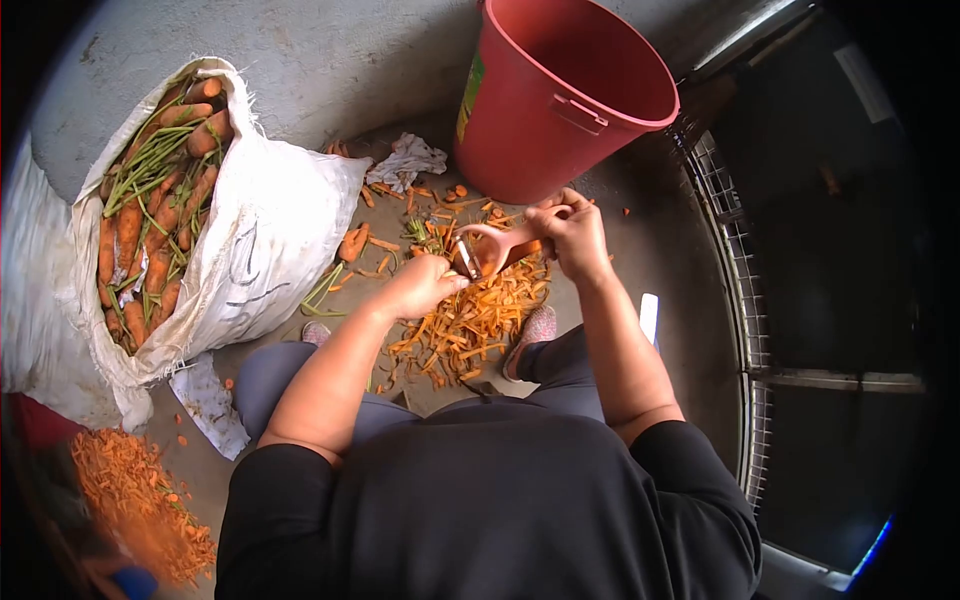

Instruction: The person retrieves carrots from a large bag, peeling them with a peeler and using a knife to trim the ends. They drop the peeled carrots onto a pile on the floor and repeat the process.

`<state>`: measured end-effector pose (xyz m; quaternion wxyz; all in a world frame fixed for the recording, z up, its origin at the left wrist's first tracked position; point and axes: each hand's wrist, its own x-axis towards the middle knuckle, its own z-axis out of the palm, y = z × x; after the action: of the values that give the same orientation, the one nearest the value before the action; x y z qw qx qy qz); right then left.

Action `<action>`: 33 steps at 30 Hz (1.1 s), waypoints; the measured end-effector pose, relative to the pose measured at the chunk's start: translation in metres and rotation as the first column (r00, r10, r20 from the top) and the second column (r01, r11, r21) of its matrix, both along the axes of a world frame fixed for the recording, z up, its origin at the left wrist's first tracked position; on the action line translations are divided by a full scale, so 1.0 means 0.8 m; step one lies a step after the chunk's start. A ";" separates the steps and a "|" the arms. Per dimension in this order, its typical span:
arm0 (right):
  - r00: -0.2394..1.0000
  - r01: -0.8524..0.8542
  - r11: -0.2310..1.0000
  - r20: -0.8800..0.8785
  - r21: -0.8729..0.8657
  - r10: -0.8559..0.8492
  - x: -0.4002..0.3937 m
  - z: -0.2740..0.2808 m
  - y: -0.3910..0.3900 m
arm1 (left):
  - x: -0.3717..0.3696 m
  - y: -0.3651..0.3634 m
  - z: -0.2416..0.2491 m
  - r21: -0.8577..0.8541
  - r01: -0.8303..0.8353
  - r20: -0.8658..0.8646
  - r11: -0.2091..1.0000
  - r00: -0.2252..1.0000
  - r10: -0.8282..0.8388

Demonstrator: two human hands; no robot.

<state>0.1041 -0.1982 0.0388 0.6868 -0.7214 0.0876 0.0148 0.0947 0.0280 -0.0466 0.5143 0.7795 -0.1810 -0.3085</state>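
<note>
Right hand [572, 238] clasps the pink peeler [508, 239], left hand [420, 290] grips what looks like a carrot [523, 251] by its blade [467, 258], over the peelings [480, 318] on the floor [650, 235], and with those left fingers [453, 282] so near the edge, one slip could nick them!

"What's on the floor [690, 330]?"
"Orange peelings [485, 318] in the middle, a red bucket [530, 130] at one o'clock, a crumpled white scrap [408, 160] at eleven."
"Anything else?"
"White carrot sack [285, 215] at ten, another shavings heap [135, 495] at eight."
</note>
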 end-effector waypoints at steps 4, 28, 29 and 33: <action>0.969 0.241 0.970 -0.053 -0.028 -0.242 0.027 -0.028 -0.100 | -0.001 0.013 0.025 -0.012 -0.022 -0.130 1.000 0.991 0.020; 0.780 0.565 0.699 0.008 -0.438 -0.625 0.019 -0.091 -0.230 | -0.008 0.034 0.021 -0.065 -0.121 0.143 0.991 0.981 0.129; 0.718 0.679 0.676 0.066 -0.287 -0.693 0.018 -0.092 -0.248 | -0.007 0.033 0.020 -0.082 -0.124 0.134 0.989 0.982 0.134; 0.751 0.650 0.759 0.124 0.030 -0.648 0.014 -0.022 -0.156 | -0.006 0.028 0.012 -0.014 -0.113 0.118 0.994 0.987 0.113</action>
<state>0.1155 -0.3232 0.0213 0.6479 -0.6507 0.2889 -0.2708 0.0902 0.0501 -0.0366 0.5221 0.8036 -0.1678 -0.2315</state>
